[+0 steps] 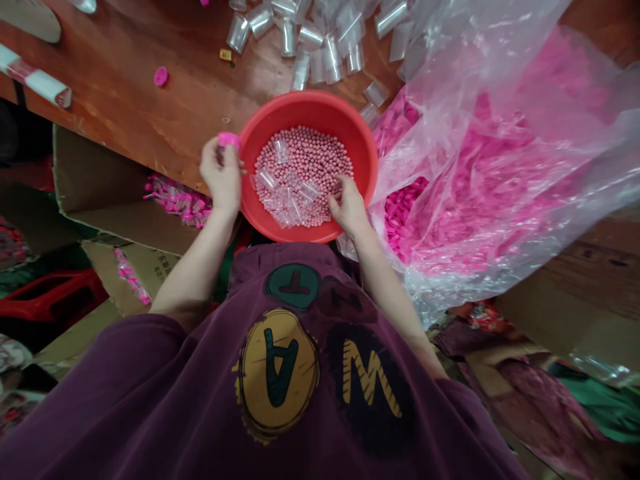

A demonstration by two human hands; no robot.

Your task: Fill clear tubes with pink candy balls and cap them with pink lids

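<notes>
My left hand [223, 177] is closed at the left rim of a red basin [307, 101], pinching a bright pink cap [229, 139]. Whether a tube sits under that cap is hidden by the fingers. Inside the basin lie many small pink beads [320, 150], with several clear plastic tubes [286, 200] resting on top of them. At the right side of the basin my right hand [349, 210] dips its curled fingers toward the beads. What those fingertips hold, if anything, cannot be made out.
Clear tubes [330, 57] are heaped at the back of the wooden table [125, 87], near a loose pink cap [161, 76]. A plastic bag of pink pieces [480, 173] fills the right. At left, a cardboard box [110, 173] contains pink-capped tubes [180, 202].
</notes>
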